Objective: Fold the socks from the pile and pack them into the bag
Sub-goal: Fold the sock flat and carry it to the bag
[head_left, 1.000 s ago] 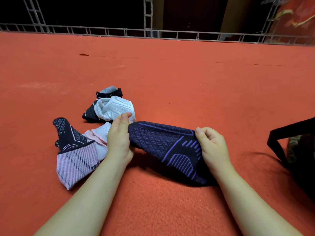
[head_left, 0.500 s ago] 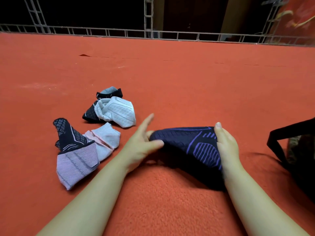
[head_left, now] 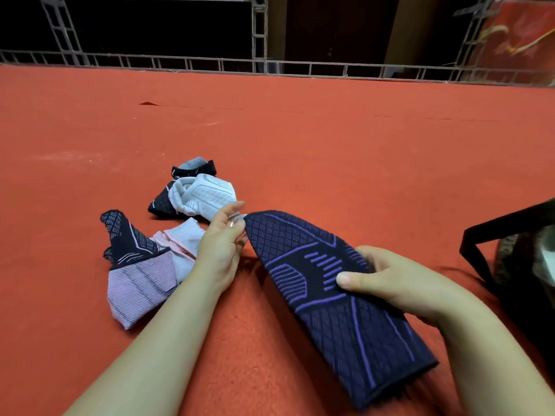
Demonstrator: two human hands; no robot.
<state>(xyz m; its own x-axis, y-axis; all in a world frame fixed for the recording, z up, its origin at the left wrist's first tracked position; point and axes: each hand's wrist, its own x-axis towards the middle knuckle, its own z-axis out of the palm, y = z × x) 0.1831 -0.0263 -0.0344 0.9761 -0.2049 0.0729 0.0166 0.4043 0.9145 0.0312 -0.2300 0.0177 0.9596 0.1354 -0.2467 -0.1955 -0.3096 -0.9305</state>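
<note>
A dark navy knit sock with purple lines [head_left: 327,283] runs diagonally, toe toward the sock pile [head_left: 168,235], cuff toward the viewer. The right hand [head_left: 399,280] pinches its middle; the left hand [head_left: 220,247] pinches the toe tip, above the red carpet floor [head_left: 330,145].

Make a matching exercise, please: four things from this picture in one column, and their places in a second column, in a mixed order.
Things:
1. navy sock with purple lines
2. white sock
3. pink striped sock
4. black bag

Places:
A. at the right edge of the carpet view
B. held between both hands
C. nearest sock on the left
D. on a dark sock, farther back

Pairs: 1-B, 2-D, 3-C, 4-A
</note>
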